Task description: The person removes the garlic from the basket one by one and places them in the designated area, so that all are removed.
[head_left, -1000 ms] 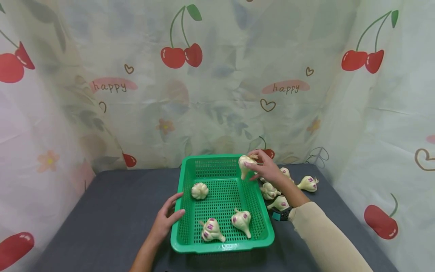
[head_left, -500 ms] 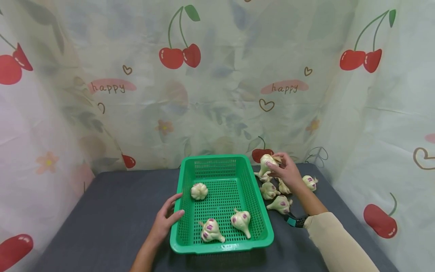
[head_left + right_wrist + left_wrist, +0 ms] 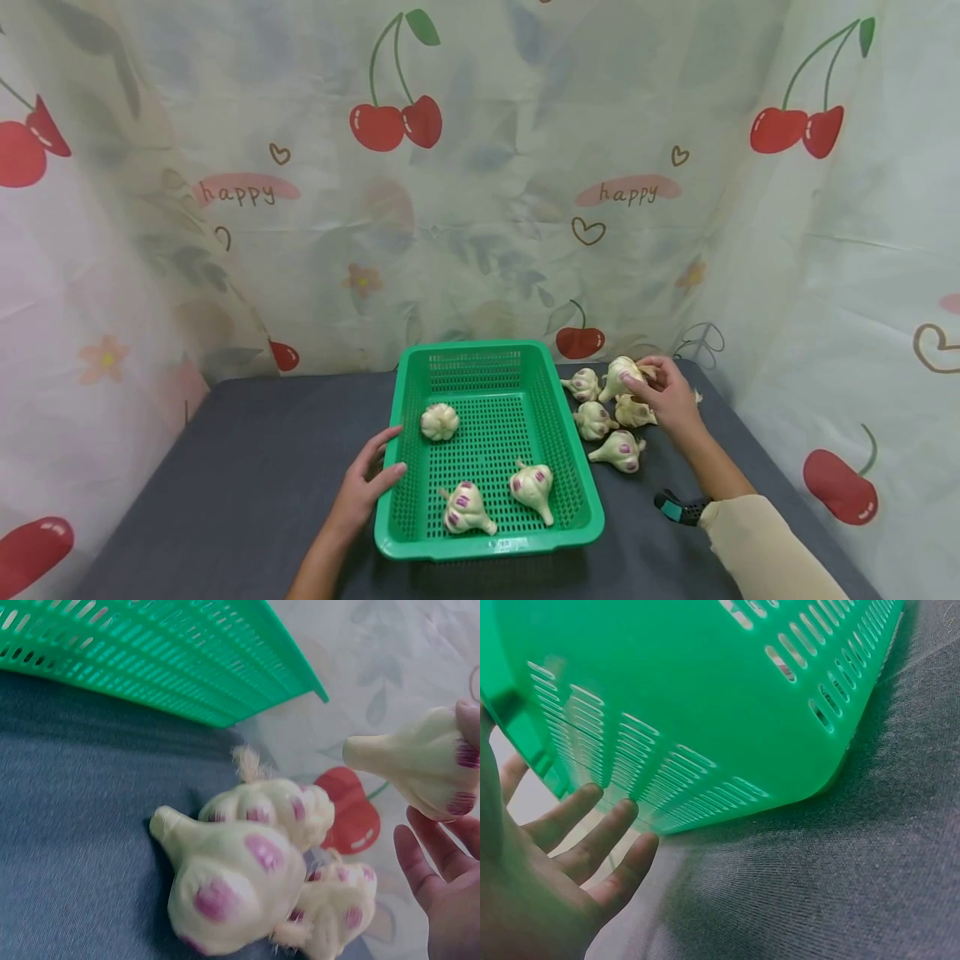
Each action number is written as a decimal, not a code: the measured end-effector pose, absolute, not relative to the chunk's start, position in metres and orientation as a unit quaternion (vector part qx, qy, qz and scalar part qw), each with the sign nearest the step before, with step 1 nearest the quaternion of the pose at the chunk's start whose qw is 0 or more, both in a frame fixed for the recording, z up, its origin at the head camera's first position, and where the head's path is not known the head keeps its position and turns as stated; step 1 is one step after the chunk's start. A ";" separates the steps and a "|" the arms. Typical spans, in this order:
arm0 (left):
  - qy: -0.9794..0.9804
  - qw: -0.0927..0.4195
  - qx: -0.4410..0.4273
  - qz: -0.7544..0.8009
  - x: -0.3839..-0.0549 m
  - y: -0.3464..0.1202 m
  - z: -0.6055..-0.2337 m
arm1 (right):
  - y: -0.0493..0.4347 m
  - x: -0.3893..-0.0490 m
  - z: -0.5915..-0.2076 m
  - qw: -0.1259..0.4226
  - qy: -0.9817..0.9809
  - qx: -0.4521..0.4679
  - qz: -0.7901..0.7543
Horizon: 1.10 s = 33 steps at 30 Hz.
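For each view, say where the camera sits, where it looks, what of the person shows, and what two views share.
Head: on the head, facing forward and down over the green basket; left hand, right hand and forearms show.
Left wrist: worn there, facing the basket's outer wall; part of the left hand shows.
Right wrist: worn there, facing garlic bulbs on the table; part of the right hand shows.
Shared by head and right wrist: the held garlic bulb.

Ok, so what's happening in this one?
A person's right hand holds a garlic bulb over to the right of a green basket, near several other bulbs on the dark table. The left hand rests at the basket's left rim. Three bulbs lie inside the basket, apart from each other.
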State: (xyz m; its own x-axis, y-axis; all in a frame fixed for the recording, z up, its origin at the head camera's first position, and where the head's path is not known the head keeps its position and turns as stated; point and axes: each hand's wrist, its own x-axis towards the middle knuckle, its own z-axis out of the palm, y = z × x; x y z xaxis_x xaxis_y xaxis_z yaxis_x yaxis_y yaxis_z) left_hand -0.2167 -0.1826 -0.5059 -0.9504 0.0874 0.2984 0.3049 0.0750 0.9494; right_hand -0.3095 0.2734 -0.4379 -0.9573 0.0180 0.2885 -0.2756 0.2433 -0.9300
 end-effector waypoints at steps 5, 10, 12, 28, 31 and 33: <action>-0.729 0.083 -0.132 -0.666 -0.217 -0.183 -0.506 | 0.282 -0.303 -0.445 0.130 -0.779 0.066 0.610; -0.727 0.082 -0.137 -0.668 -0.217 -0.183 -0.505 | 0.292 -0.299 -0.454 0.154 -0.769 0.054 0.618; -0.727 0.082 -0.138 -0.667 -0.217 -0.183 -0.505 | 0.296 -0.298 -0.458 0.161 -0.759 0.046 0.629; -0.727 0.082 -0.139 -0.667 -0.217 -0.183 -0.506 | 0.329 -0.287 -0.491 0.183 -0.742 -0.076 0.641; -0.728 0.081 -0.139 -0.666 -0.216 -0.183 -0.505 | 0.333 -0.283 -0.497 0.179 -0.751 -0.089 0.630; -0.729 0.082 -0.137 -0.666 -0.216 -0.183 -0.505 | 0.336 -0.281 -0.501 0.171 -0.762 -0.095 0.618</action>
